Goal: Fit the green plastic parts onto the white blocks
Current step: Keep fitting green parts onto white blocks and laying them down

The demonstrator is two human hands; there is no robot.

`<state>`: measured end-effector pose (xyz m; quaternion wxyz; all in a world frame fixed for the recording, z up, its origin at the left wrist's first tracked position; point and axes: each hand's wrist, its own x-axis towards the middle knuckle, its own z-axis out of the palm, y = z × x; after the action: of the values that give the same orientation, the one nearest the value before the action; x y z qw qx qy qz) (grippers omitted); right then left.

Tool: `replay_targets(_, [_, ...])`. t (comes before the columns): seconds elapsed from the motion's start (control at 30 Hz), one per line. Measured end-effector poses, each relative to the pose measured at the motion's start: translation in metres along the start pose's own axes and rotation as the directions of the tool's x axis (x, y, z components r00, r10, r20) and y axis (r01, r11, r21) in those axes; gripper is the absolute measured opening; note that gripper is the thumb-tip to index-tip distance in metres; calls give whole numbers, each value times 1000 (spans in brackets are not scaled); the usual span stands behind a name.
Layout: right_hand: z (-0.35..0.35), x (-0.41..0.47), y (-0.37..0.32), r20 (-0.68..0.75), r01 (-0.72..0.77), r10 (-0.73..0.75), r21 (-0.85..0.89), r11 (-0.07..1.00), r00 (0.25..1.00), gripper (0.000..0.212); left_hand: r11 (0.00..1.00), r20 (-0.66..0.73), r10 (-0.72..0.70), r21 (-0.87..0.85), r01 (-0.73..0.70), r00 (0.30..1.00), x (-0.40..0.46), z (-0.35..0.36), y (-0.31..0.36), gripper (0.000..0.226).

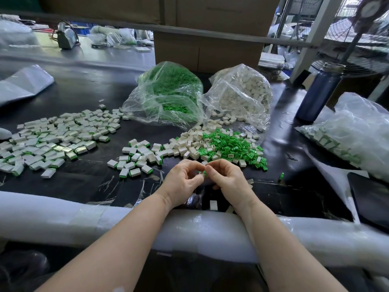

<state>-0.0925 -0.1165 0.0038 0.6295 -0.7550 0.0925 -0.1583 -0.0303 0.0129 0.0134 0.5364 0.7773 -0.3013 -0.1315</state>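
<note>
My left hand (183, 182) and my right hand (226, 175) meet fingertip to fingertip just above the dark table, near its front edge. Between the fingers a small green plastic part (202, 173) shows, pinched by both hands; a white block among the fingers is mostly hidden. Right behind the hands lies a loose heap of green parts (231, 145) mixed with bare white blocks (189, 144). White blocks with green fitted (136, 159) lie to the left, and a larger spread of them (54, 140) covers the far left.
A clear bag of green parts (168, 95) and a clear bag of white blocks (242, 93) stand behind the heaps. A blue bottle (317, 93) and another bagged lot (347, 135) sit at right. A foam-wrapped bar (63, 216) runs along the front edge. A cardboard box (208, 51) stands behind.
</note>
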Motion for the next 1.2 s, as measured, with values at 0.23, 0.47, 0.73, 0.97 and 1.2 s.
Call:
replay_targets(0.23, [-1,0,-2,122,12,2,-114,993,993,25,999,53,43,7,-44,998,-1,-1,0,15])
replay_targets(0.47, [-2,1,0,106,-3,14,-98,995,994,26,996,103,66,55,-72,992,-2,0,1,15])
replay_targets(0.73, [-3,0,-1,102,-22,32,-97,995,994,30,989,144,65,121,-83,987,0,1,-2,15])
replay_targets(0.97, [-3,0,-2,95,-45,52,-75,996,994,30,988,165,62,126,-84,984,1,2,-4,15])
replay_targets(1.2, [-4,0,-1,100,-51,56,-53,997,993,30,990,172,65,110,-85,983,1,2,-4,24])
